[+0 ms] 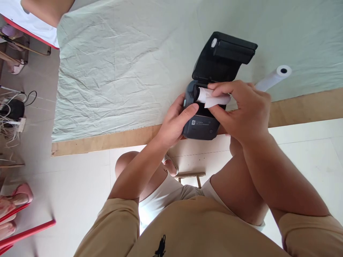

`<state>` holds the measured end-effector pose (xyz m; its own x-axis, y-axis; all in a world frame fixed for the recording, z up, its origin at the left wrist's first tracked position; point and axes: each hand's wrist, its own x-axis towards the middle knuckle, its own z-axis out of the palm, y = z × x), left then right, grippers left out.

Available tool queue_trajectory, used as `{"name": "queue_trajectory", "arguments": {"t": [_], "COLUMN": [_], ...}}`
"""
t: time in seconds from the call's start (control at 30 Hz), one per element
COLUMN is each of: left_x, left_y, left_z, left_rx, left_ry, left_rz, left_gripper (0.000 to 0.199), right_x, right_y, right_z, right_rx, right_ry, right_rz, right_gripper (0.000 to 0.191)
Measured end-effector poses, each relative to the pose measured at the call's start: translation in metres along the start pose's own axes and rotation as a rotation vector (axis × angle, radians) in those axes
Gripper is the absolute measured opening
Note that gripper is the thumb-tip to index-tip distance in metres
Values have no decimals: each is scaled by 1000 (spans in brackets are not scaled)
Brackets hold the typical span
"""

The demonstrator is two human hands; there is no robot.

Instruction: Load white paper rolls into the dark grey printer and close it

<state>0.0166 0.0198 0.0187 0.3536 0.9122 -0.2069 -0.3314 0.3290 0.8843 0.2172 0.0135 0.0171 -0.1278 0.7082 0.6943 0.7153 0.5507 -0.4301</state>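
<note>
A dark portable printer (201, 126) sits at the table's near edge with its lid (223, 57) swung up. My left hand (179, 119) grips the printer's left side, its thumb over the front rim of the paper bay. In the bay lies a white paper roll (203, 95). My right hand (245, 107) pinches the loose end of that roll between thumb and fingers, over the bay's right part. Just beyond my right hand, a second white paper roll (272, 78) with a dark core rests on the cloth, partly hidden by the hand.
A pale green, wrinkled cloth (115, 78) covers the wooden table (107, 144), whose bare edge faces me. Another person's arm (49, 10) reaches in at the upper left. Tangled cables (9, 121) and red stool legs (29, 233) are on the left, with a small stool (190, 175) below.
</note>
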Motion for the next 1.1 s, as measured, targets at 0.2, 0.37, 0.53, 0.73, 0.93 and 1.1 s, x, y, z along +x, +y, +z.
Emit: {"name": "queue_trajectory", "arguments": {"t": [0.2,0.37,0.53,0.73,0.93,1.1], "left_x": [1,-1,-1,0,-3,-4], "left_y": [-3,-5,-6,-6,-4,-3], "left_z": [-1,-1,-3,-5,-6,-4], "left_rx": [19,50,67,83,78,78], "left_ry": [7,38,35,30,22,11], "left_rz": [13,100,73,51,40,51], "left_gripper": [55,77,97,102,104,73], "right_x": [-2,-11,-13,-10,-21,-28], "right_y": [-1,-15,-3,19,22,21], "right_z": [0,2,-5,-5,0,4], "right_rx": [-2,172,257,354,396,449], "right_ry": [120,34,225,104,91,-186], "right_rz": [-109,-105,82,282,341,372], "right_gripper": [22,9,15,53,52,67]}}
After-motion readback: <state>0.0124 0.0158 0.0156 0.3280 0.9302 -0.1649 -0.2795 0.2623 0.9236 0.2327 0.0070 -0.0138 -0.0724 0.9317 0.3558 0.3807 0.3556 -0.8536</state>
